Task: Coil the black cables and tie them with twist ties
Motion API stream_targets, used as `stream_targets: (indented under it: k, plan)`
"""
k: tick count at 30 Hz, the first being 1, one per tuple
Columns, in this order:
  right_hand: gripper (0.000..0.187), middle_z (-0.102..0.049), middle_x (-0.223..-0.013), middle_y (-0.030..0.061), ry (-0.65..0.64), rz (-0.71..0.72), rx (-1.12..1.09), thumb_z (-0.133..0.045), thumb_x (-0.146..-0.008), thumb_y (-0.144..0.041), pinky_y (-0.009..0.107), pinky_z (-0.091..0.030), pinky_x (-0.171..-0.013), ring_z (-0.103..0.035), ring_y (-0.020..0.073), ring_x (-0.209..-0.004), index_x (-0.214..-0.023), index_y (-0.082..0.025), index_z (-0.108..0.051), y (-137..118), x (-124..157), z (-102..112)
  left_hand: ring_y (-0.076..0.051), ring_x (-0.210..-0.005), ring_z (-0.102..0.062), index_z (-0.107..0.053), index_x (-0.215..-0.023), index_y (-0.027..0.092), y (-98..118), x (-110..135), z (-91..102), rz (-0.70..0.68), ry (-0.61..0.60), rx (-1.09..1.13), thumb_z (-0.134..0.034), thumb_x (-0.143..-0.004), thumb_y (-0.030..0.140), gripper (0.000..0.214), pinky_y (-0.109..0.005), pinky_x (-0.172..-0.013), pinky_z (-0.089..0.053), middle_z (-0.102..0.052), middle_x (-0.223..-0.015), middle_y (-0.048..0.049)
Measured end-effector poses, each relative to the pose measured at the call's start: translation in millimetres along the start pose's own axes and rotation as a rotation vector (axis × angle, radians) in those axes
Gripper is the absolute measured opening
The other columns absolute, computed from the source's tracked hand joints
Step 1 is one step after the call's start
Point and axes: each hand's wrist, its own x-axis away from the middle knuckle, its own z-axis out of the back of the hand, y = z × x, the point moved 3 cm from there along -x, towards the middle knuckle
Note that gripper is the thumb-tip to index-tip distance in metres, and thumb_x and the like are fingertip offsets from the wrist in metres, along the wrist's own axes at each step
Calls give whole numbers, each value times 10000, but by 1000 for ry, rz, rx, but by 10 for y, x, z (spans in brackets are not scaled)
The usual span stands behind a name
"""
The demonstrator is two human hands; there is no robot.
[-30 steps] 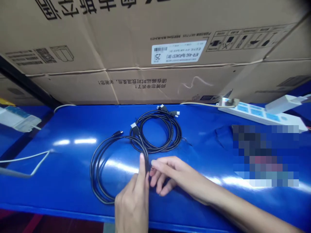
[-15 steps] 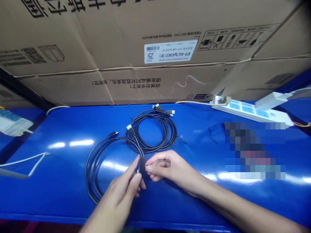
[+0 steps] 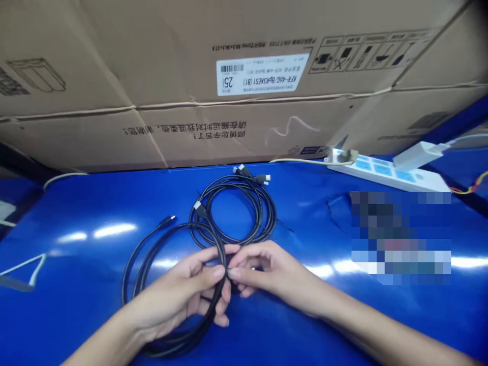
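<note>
Together, the person's left hand (image 3: 177, 290) and right hand (image 3: 272, 272) meet at a looped black cable (image 3: 215, 300) on a blue desk (image 3: 64, 300). The left hand is closed, its fingers curled around the cable, while the right hand pinches it between thumb and fingertips just beside them. The loop hangs below the hands, and a small plug (image 3: 168, 219) lies on the desk at one end. A second black cable coil (image 3: 262, 216) lies just behind, overlapped by the first, with connectors (image 3: 253, 178) at its far edge. Beyond the desk stands a cardboard carton (image 3: 114, 61), its printing upside down. A white label (image 3: 259, 73) reads "KFR-46G/BpR3AES1 (B1)" and "25", above Chinese text thanking movers for gentle handling. To the right lies a white power strip (image 3: 381, 170) with a white adapter (image 3: 417, 155) nearby.
</note>
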Motion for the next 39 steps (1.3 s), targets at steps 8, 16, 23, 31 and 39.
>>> stream_targets:
  k: [8,16,23,31,39]
  plan:
    - [349,-625,-706,-25,38,-30,-272,-861,-768,-439,194,-535,-580,-587,93,-636,-891,-158,-696,89,13,-54,-72,-498,-524,-512,-1483,205,-53,-93,-39,-137,69,-143,-709,-923,373,617,-225,-545,-526,-615,-613,45]
    - [316,-680,-665,24,191,268,211,-686,-918,-440,250,-450,-539,-600,140,-578,-744,-192,-598,36,74,-125,-86,-502,-499,-421,-1542,141,-81,-96,-96,-239,170,-157,-701,-914,431,746,-253,-555,-538,-559,-578,68]
    - [382,-698,-720,49,78,226,61,-668,-929,-509,247,-518,-563,-638,139,-608,-817,-153,-752,22,118,-101,-84,-500,-535,-528,-1484,211,-94,-68,-60,-356,117,-221,-687,-921,458,635,-262,-593,-556,-592,-621,44]
    - [376,-645,-741,-14,-100,-213,-409,-886,-752,-445,118,-526,-481,-584,56,-579,-897,-145,-710,21,101,-71,-78,-475,-511,-807,-1025,178,-77,15,-106,-263,-12,-321,-660,-902,562,429,-249,-560,-532,-633,-619,1]
    - [343,-677,-720,-21,-202,-247,-380,-959,-645,-312,133,-564,-496,-634,63,-583,-816,-127,-726,127,70,-61,-122,-483,-594,-758,-792,130,-91,-8,-114,-264,-42,-459,-630,-929,531,443,-253,-570,-500,-668,-559,-32]
